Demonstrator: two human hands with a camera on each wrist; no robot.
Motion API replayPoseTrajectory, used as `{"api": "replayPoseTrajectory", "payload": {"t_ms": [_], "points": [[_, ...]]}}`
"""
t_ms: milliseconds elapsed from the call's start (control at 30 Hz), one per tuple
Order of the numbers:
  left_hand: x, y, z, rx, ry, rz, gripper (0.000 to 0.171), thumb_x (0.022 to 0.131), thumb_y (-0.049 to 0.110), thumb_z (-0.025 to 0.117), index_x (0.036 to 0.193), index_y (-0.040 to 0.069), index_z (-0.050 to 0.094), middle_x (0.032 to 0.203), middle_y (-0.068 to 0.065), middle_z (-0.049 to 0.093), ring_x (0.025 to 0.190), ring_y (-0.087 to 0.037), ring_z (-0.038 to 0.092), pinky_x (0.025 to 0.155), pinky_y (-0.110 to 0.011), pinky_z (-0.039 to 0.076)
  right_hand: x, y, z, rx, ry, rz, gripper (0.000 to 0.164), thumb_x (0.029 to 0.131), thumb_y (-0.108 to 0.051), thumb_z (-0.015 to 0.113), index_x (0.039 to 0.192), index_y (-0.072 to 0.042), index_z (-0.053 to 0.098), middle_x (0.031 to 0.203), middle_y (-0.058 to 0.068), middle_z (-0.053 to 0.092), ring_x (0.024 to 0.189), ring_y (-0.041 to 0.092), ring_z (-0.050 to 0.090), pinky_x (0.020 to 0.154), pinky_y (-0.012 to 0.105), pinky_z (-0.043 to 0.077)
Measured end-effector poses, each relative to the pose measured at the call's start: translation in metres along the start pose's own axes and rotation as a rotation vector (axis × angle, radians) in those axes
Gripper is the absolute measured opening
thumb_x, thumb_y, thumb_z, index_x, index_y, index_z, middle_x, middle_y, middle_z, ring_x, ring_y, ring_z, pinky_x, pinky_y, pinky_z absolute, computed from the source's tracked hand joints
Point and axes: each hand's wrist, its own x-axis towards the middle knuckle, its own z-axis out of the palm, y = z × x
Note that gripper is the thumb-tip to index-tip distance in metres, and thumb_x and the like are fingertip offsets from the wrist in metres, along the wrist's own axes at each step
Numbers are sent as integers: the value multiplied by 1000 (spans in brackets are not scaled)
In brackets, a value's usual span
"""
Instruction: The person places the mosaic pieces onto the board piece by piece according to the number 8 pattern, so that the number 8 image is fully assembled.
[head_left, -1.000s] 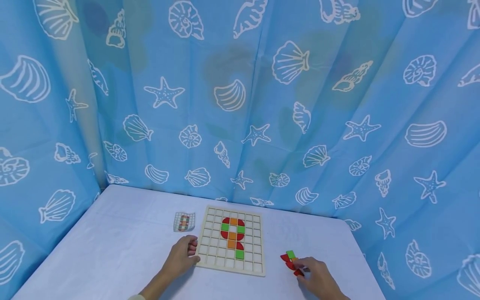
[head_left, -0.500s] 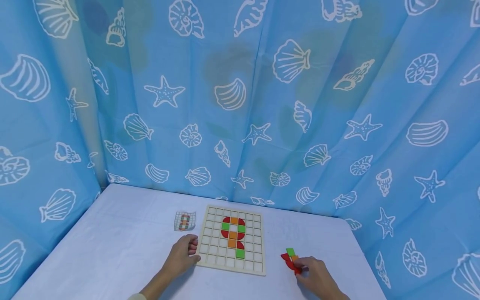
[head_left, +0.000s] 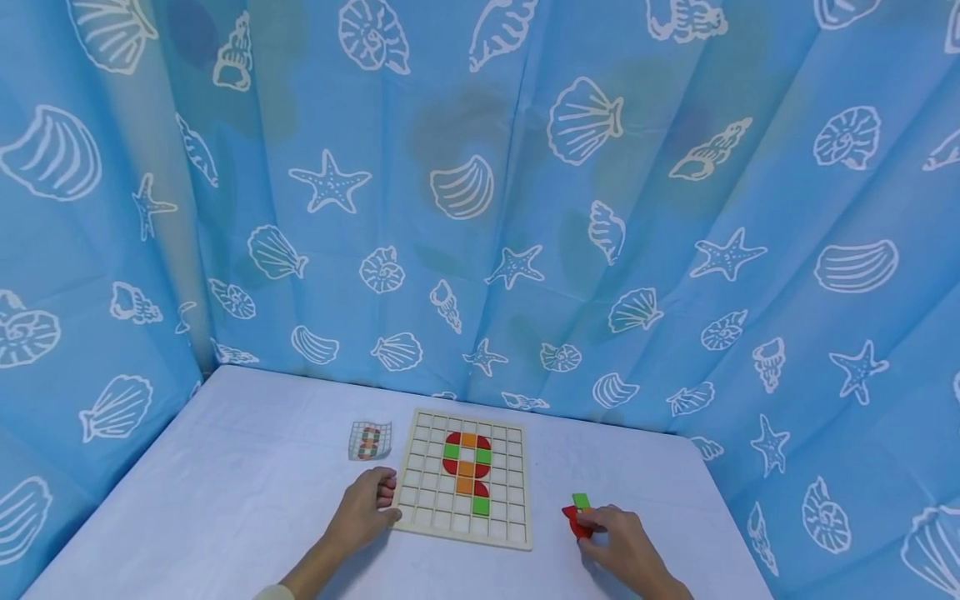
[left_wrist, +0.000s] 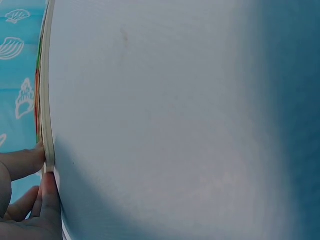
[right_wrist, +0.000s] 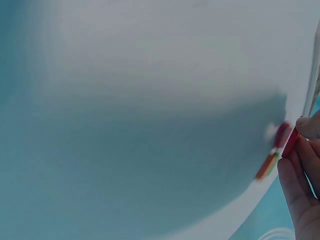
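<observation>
From here, the step in hand looks like picking the next piece for the part-built figure on the grid board (head_left: 527,518), which lies mid-worktop (head_left: 247,492). Off to its right, the person's right hand (head_left: 624,546) pinches a red piece (right_wrist: 290,143) near a green tile (head_left: 581,500). The left hand (head_left: 363,510) has thumb and fingers clamped at the grid board's near left corner; a small pattern card (head_left: 370,441) lies just beyond. I'd say the next move calls for carrying the red piece across and turning it to suit a cell; which cell, I can't tell.

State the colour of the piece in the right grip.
The piece is red, clearest in the right wrist view.
</observation>
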Motion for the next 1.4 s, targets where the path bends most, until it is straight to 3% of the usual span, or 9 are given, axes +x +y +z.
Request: {"api": "replayPoseTrajectory", "payload": {"t_ms": [233,400,633,933,1400], "points": [[0,-1,1,-17,9,12,54,65,-14,77,115,-12,56,97,-8,55,87,-19,57,74,-26,56,14,-31,12,39,-4,-169,30,79,-11,78,108,-6,74,90,-8,68,78,7,59,69,25,57],[0,-1,1,0,-1,5,54,66,-12,77,116,-12,56,97,-7,55,88,-18,57,74,-26,56,22,-58,23,45,-47,-187,31,80,-18,79,110,-10,74,94,-11,69,84,2,60,77,23,56],[0,3,0,0,11,16,54,66,-13,77,115,-12,55,97,-8,55,88,-19,57,74,-27,56,34,-88,38,90,-74,-256,33,82,-21,78,112,-11,74,99,-10,70,88,3,59,78,21,56],[-2,1,2,-8,-9,-4,54,66,-12,78,116,-12,55,96,-8,55,87,-19,57,74,-28,56,41,-97,56,103,-70,-306,31,82,-18,78,112,-12,74,97,-13,70,84,1,56,75,17,54],[0,1,-1,7,-8,-5,55,67,-11,78,116,-12,55,96,-7,54,88,-18,57,75,-26,56,44,-103,60,121,-47,-363,28,82,-16,78,110,-13,75,94,-13,70,85,1,57,75,18,54]]}}
